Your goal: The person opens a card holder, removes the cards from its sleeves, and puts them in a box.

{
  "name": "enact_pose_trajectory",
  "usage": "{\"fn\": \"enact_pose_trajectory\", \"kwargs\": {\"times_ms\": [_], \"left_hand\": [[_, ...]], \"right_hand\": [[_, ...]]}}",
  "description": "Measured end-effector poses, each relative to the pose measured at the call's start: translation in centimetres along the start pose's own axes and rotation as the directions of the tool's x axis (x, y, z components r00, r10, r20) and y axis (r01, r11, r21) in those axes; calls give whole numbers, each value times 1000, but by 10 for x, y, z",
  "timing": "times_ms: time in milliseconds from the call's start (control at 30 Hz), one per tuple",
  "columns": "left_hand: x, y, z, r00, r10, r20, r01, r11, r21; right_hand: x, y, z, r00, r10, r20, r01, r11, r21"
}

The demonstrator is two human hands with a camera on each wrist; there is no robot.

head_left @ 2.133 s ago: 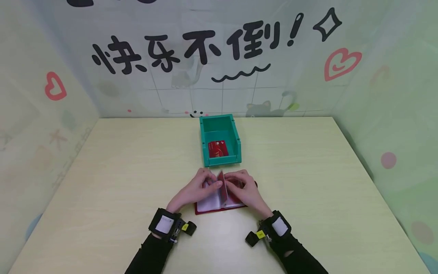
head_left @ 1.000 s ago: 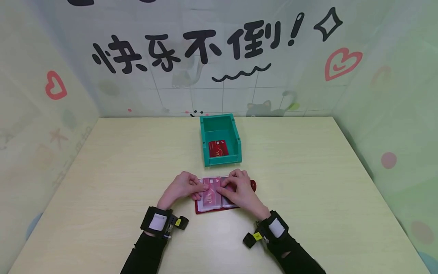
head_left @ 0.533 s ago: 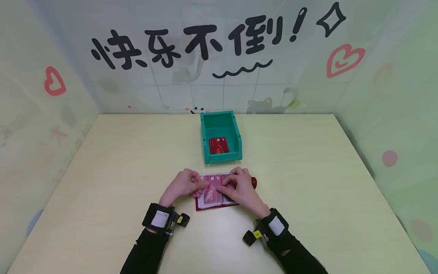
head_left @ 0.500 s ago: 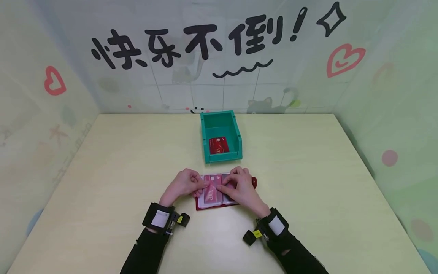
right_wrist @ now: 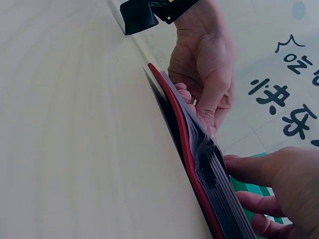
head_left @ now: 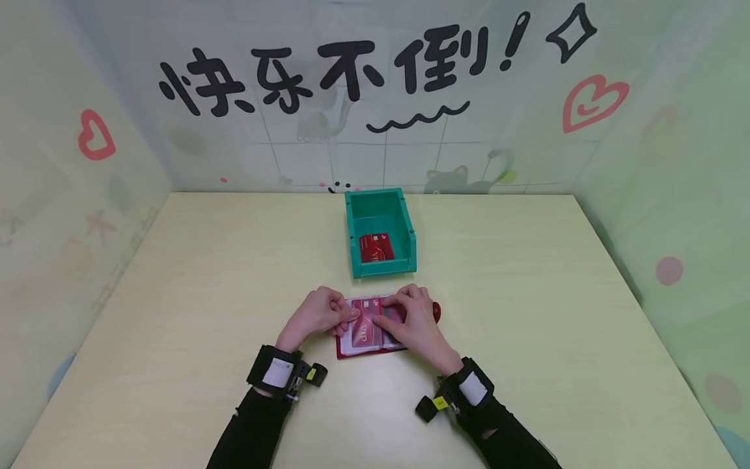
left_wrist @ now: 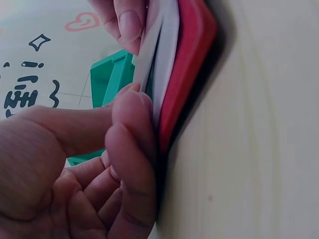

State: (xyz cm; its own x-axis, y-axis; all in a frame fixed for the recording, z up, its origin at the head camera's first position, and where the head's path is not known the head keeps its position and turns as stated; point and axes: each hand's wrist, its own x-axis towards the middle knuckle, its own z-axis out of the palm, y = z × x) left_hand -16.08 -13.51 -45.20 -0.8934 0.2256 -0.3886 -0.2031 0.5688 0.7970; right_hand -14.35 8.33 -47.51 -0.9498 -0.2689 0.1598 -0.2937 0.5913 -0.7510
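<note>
– Thumb and forefinger of the left hand (head_left: 319, 316) are together, pinching the edge of a clear page (left_wrist: 152, 37)

– And the right hand (head_left: 418, 326)?

– Fingers bent, thumb and fingertips touching the pages from the other side. Thumb and forefinger look slightly apart from above, but I can't tell whether anything is held between them

– So where's the card?

– The pink card (head_left: 366, 333), lettered VIP, shows hazily through the page, between the two hands. It sits on the left half of the open booklet (head_left: 345, 343), which lies on the table (head_left: 234, 273). Its red cover (left_wrist: 192, 45) peeks out along the near side, and a round red tab (head_left: 437, 311) sticks out past the right hand

– What's beyond that?

– A green box (head_left: 383, 268), just past the booklet and apart from both hands. Red cards (head_left: 376, 247) lie inside at its near end, VIP on them too; how many, I can't tell

– And the arms?

– A small camera strapped to each wrist, left (head_left: 317, 374) and right (head_left: 426, 409), then black sleeves (head_left: 249, 426). Behind everything stands a pale wall (head_left: 234, 150) with big dark lettering
</note>
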Motion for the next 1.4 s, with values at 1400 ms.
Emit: {"fn": "enact_pose_trajectory", "kwargs": {"times_ms": [1400], "left_hand": [[1,-7,0,996,61,63,-59,998,-31]], "right_hand": [[-2,-7,-9,980,155,127,-156,988,3]]}}
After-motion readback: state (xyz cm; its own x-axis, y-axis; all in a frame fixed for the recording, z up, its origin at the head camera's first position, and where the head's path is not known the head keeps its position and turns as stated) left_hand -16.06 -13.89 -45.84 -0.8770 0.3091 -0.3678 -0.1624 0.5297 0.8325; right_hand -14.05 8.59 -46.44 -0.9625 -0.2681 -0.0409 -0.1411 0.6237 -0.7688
